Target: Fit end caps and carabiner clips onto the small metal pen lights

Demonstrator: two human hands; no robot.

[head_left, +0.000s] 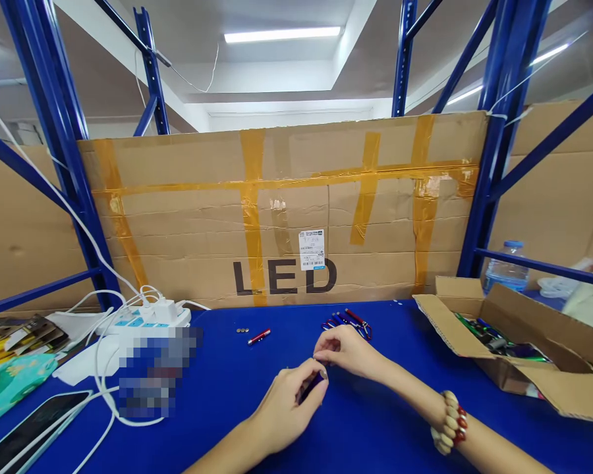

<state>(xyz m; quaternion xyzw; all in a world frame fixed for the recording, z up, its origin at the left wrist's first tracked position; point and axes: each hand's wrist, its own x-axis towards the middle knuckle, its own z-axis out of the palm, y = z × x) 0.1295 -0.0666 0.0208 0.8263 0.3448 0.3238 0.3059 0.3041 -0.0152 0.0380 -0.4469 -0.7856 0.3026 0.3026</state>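
Note:
My left hand (291, 408) is closed around a small dark purple tube (310, 387), mostly hidden by the fingers. My right hand (348, 349) pinches its fingertips together just beyond the tube's upper end, close to the left fingers. Whatever sits in that pinch is too small to make out. A short red metal penlight (259, 337) lies on the blue tabletop, beside a few coin-like button cells (242, 330). Behind the right hand lies a bunch of blue and red penlights (346, 320) with key rings or cords, partly covered by that hand.
At right stands an open cardboard box (514, 329) with many small pen-like items. A white power strip (151, 315) with tangled cables, a phone (34, 431) and a teal pouch (22, 385) lie at left. A cardboard panel (286, 217) closes off the back.

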